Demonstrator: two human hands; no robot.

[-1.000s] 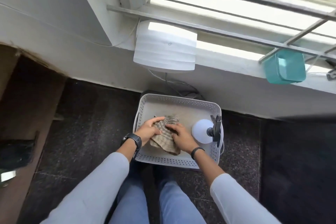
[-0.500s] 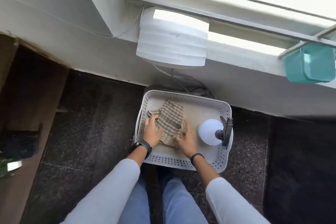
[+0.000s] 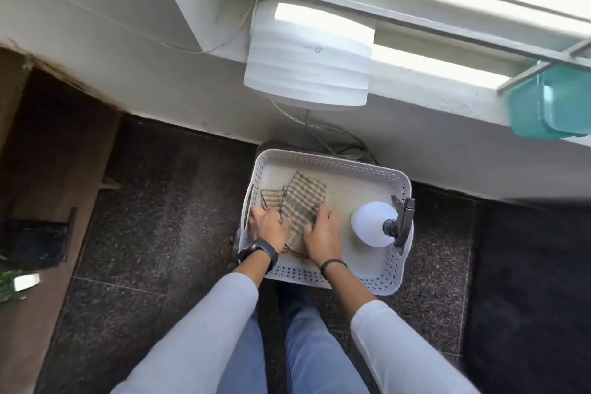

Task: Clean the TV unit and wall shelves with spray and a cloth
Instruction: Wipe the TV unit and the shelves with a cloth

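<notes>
Flat, both hands — left hand, right hand — on the cloth.

Both arms extend forward and downward, roughly parallel, each covered by a pale long sleeve that ends short of the wrist. The left hand lies palm down, knuckles up, its fingers pointing forward and lying close together. A dark wristwatch encircles the left wrist. The right hand also lies palm down, close beside the left, its fingers slightly spread and relaxed, thumb angled toward the left hand. A thin dark band sits on the right wrist. Neither hand shows curled fingers. Both legs, in blue trousers, stand below the forearms.
</notes>
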